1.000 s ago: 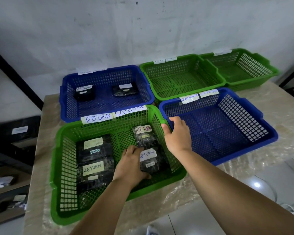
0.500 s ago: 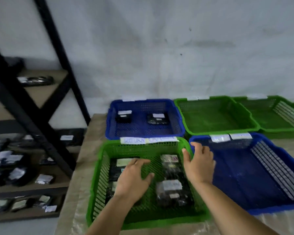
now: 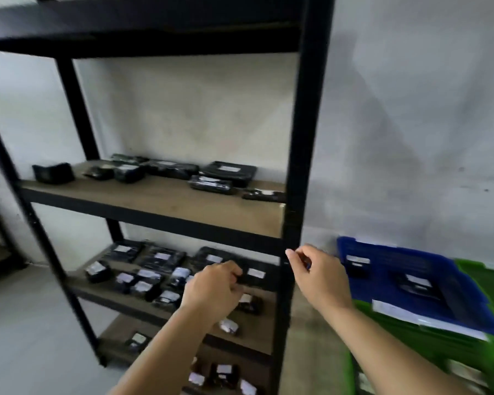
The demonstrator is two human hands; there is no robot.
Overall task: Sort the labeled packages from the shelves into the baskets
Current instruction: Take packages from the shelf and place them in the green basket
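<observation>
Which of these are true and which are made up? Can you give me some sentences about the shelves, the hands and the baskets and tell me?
1. The shelf rack is black. True.
2. The left hand is over the shelf that holds many small black packages. True.
3. The right hand is carrying a big red box. False: no red box is in view; the hand is by the rack's front post, fingers loosely curled, and blur hides whether it holds anything.
4. The blue basket is empty. False: at least two dark packages with white labels lie in it.
5. The blue basket is to the right of the rack. True.
6. The higher shelf is bare. False: several dark packages lie along it.
</observation>
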